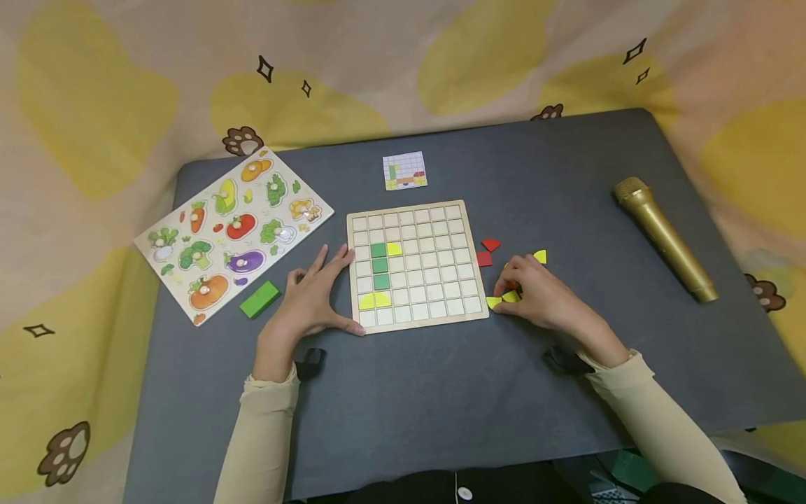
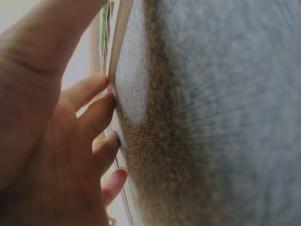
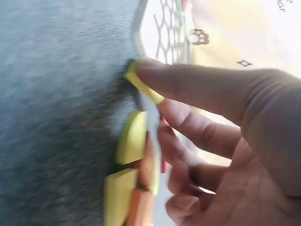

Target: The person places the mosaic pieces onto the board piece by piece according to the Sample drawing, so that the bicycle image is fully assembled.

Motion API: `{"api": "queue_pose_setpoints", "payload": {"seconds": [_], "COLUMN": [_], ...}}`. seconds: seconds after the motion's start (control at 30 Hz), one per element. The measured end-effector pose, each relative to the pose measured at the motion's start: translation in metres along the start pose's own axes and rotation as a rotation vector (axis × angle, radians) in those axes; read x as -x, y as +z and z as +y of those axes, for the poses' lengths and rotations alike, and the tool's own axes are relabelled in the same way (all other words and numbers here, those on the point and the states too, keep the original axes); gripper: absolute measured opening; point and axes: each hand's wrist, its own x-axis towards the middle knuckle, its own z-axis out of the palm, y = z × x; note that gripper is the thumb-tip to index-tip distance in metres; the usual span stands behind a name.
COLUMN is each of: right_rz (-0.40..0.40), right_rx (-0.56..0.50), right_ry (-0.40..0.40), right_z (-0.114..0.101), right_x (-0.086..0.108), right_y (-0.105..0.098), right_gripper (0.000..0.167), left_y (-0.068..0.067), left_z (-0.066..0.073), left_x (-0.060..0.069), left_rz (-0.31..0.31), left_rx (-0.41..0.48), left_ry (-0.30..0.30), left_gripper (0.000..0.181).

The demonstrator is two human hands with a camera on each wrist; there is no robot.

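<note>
Cream sleeves point(image 1: 259, 441) frame a grid board point(image 1: 431, 276), the left hand point(image 1: 310, 297) splayed against its edge, likely steadying it. Left wrist: fingertips point(image 2: 102, 79) touch the rim. Right wrist: the right hand point(image 3: 254, 162) pinches a yellow piece point(image 3: 144, 88) beside the board, a grip suiting its smallness.

The head view looks forward and down from above, taking in most of the table point(image 1: 415, 406), the grid board point(image 1: 415, 278) near mid-frame. The left wrist view, turned sideways, looks closely past the left hand point(image 1: 311, 297) along the table. The right wrist view, similarly close and sideways, passes the right hand point(image 1: 535, 292), sharing the board, upper centre, with the head view.
</note>
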Motion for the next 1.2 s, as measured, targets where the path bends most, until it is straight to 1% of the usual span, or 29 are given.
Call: {"api": "queue_pose_setpoints", "payload": {"seconds": [0.1, 0.17, 0.27, 0.4, 0.47, 0.57, 0.7, 0.83, 0.93, 1.03, 1.2], "right_rz": [0.0, 0.022, 0.062, 0.101, 0.098, 0.072, 0.046, 0.041, 0.031, 0.043, 0.073], "right_rx": [-0.027, -0.052, -0.107, -0.179, -0.206, -0.223, -0.2, -0.147, -0.112, -0.067, -0.028], "right_ry": [0.002, 0.009, 0.01, -0.062, -0.097, -0.139, -0.164, -0.172, -0.185, -0.199, -0.19], "right_z": [-0.006, -0.012, -0.026, -0.051, -0.066, -0.089, -0.117, -0.134, -0.139, -0.14, -0.141], "right_x": [-0.004, -0.009, -0.02, -0.036, -0.042, -0.052, -0.064, -0.073, -0.076, -0.078, -0.082], "right_y": [0.0, 0.001, 0.009, 0.032, 0.045, 0.063, 0.084, 0.097, 0.103, 0.106, 0.106], "right_gripper": [0.016, 0.016, 0.015, 0.011, 0.008, 0.005, 0.006, 0.008, 0.008, 0.009, 0.021], "left_y": [0.0, 0.001, 0.001, 0.002, 0.002, 0.002, 0.001, 0.002, 0.002, 0.002, 0.002], "left_z": [0.0, 0.0, 0.0, 0.001, 0.002, 0.002, 0.001, 0.0, 0.001, 0.0, 0.0], "left_x": [0.0, 0.0, -0.001, -0.001, -0.001, -0.001, -0.001, -0.001, -0.002, -0.001, -0.001], "left_rz": [0.001, 0.004, 0.003, -0.007, -0.01, -0.006, 0.005, 0.013, 0.014, 0.011, 0.004], "left_rx": [0.001, 0.001, -0.001, -0.002, -0.006, -0.017, -0.031, -0.029, -0.028, -0.028, -0.022], "left_ry": [-0.003, -0.004, -0.009, -0.017, -0.023, -0.023, -0.017, -0.009, -0.007, -0.003, -0.008], "left_gripper": [0.148, 0.149, 0.149, 0.15, 0.15, 0.149, 0.147, 0.146, 0.146, 0.146, 0.147]}}
